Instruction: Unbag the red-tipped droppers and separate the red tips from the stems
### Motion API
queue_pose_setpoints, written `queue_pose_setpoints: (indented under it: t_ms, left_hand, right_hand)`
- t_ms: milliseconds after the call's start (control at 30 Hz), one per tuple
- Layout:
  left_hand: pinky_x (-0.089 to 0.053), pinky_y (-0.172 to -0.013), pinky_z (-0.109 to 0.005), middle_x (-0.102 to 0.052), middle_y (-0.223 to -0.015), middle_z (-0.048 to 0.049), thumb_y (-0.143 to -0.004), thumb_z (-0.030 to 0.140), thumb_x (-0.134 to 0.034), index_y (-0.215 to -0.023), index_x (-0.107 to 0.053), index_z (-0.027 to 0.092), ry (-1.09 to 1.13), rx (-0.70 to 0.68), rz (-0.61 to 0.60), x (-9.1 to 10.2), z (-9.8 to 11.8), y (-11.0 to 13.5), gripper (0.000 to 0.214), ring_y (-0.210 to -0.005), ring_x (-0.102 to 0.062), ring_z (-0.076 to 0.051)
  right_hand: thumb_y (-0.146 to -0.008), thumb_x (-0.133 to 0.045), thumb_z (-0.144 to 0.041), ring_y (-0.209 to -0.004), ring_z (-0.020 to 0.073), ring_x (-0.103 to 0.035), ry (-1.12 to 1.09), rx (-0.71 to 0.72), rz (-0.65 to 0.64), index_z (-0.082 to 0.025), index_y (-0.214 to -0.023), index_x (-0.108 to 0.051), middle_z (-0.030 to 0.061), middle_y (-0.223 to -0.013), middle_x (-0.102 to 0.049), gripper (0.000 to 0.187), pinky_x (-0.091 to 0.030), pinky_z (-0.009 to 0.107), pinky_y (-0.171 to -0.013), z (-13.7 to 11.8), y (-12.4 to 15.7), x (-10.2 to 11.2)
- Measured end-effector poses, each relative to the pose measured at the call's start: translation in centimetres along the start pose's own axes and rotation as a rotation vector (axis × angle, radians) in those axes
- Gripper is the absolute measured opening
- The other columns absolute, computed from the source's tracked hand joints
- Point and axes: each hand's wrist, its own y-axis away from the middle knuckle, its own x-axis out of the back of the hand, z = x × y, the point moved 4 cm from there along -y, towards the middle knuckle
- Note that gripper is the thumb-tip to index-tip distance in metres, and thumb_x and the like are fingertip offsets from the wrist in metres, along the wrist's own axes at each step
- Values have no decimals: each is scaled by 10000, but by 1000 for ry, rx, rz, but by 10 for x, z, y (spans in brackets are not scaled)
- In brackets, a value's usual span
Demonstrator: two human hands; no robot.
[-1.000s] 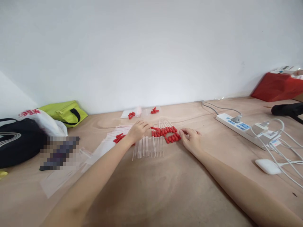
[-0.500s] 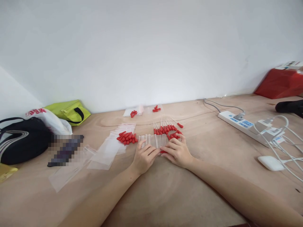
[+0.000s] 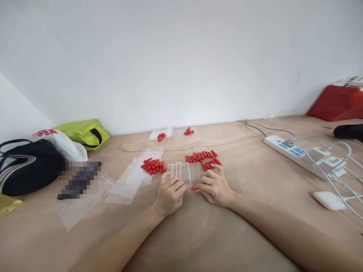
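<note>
My left hand (image 3: pixel 171 192) and my right hand (image 3: pixel 214 187) meet at the near edge of a row of clear thin tubes (image 3: pixel 183 172) lying on the wooden table (image 3: pixel 204 234). Both hands have curled fingers pinched around a small red cap (image 3: pixel 194 187) between them. A pile of red caps (image 3: pixel 153 165) lies left of the tubes. More red-capped tubes (image 3: pixel 202 156) lie behind my right hand.
Clear plastic bags (image 3: pixel 133 177) lie left of the caps. Two small bags with red caps (image 3: pixel 174 133) sit by the wall. A black bag (image 3: pixel 27 166), white bag and green pouch (image 3: pixel 83 133) stand far left. A power strip (image 3: pixel 295 153) with cables and a white charger (image 3: pixel 327 200) are on the right.
Both hands came back from the far red caps toward me. They now meet at the near edge of the clear tubes, pinching a red cap.
</note>
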Motion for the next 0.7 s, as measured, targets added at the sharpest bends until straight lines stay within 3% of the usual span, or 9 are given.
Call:
queue_pose_setpoints:
  t_ms: [267,500,700]
  left_hand:
    - [-272,-884,-396,-595,-598,44,-839,187,-464,-763,-612,219,-1,-8,0,0,0,0,170,-651,-536,-107]
    - [-335,-731,-326,-608,-627,23,-829,181,-488,-772,-607,205,30,-37,21,1,0,0,135,-682,-542,-126]
    - [-337,-714,-319,-618,-629,21,-831,186,-489,-769,-609,208,42,-22,58,3,2,0,137,-690,-551,-130]
  right_hand:
    - [-794,-468,-188,-658,110,-405,-7,48,-9,-203,-642,-570,-46,-544,-484,183,-170,415,-919,-1,1,-1]
    - [-789,-443,-159,-626,96,-412,-34,106,-23,-204,-641,-560,-49,-567,-506,193,-186,404,-936,-1,3,-2]
    - [-792,-443,-174,-630,94,-429,-41,102,-8,-192,-662,-545,-43,-588,-523,166,-207,406,-938,-2,4,-2]
